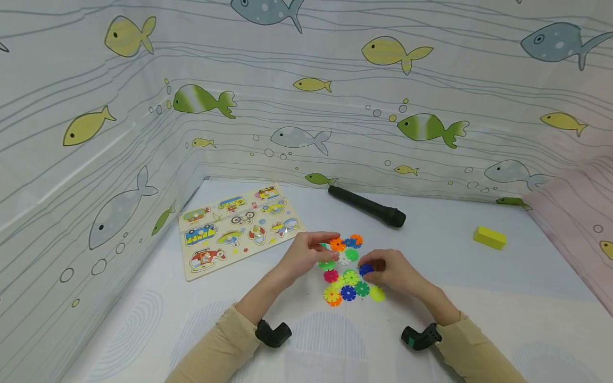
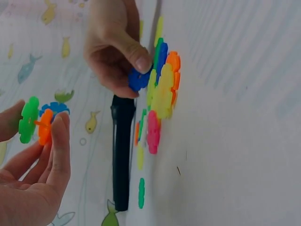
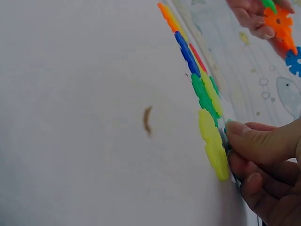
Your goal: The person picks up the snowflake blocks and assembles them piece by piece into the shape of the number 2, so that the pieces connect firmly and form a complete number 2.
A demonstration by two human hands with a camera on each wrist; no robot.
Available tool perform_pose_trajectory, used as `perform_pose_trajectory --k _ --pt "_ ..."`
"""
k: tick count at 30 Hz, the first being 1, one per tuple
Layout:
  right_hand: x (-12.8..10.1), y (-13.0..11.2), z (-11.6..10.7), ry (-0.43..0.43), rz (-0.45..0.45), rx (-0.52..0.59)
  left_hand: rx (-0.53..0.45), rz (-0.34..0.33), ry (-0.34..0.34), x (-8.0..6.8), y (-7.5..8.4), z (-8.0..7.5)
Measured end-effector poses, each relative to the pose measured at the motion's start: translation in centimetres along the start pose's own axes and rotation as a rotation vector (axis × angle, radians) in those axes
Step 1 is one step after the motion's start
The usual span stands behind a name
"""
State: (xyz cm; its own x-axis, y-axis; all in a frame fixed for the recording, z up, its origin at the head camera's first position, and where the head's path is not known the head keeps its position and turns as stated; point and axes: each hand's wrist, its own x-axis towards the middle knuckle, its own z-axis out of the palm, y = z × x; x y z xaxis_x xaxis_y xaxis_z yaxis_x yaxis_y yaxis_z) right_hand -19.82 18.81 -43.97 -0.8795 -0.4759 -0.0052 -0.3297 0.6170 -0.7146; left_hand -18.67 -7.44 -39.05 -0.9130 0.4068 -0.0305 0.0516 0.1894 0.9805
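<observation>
Several colourful snowflake-shaped plastic discs [image 1: 349,284] lie in a loose patch on the white table. My left hand [image 1: 330,242] pinches a small joined cluster of green, orange and blue discs [image 2: 41,123], lifted just above the far end of the patch. My right hand [image 1: 372,267] pinches a blue disc [image 2: 139,79] between thumb and fingers at the right side of the patch, low over the table. In the right wrist view, the right hand's fingertips [image 3: 237,129] sit against a yellow-green disc [image 3: 214,146], and I cannot tell whether they grip it.
A wooden vehicle puzzle board [image 1: 237,226] lies at the left. Behind the discs lies a black cylinder [image 1: 366,206], and a yellow block [image 1: 489,237] sits at the right. Fish-patterned cloth walls [image 1: 306,106] enclose the table on three sides.
</observation>
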Motion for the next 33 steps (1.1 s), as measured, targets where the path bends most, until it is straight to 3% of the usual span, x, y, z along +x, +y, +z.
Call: perform_pose_trajectory --k 4,14,25,33 --pt "0.1 -0.2 -0.2 0.052 0.049 0.037 0.000 -0.004 -0.001 0.0 0.0 0.0" --pt "-0.2 -1.8 -1.2 0.134 0.049 0.348 -0.001 -0.002 0.000 0.0 0.0 0.0" --pt "-0.3 -2.5 -1.4 0.082 0.048 0.412 -0.014 -0.012 0.000 0.0 0.0 -0.1" --pt "-0.3 -2.6 -1.3 0.144 0.031 0.476 0.001 0.003 0.000 0.0 0.0 0.0"
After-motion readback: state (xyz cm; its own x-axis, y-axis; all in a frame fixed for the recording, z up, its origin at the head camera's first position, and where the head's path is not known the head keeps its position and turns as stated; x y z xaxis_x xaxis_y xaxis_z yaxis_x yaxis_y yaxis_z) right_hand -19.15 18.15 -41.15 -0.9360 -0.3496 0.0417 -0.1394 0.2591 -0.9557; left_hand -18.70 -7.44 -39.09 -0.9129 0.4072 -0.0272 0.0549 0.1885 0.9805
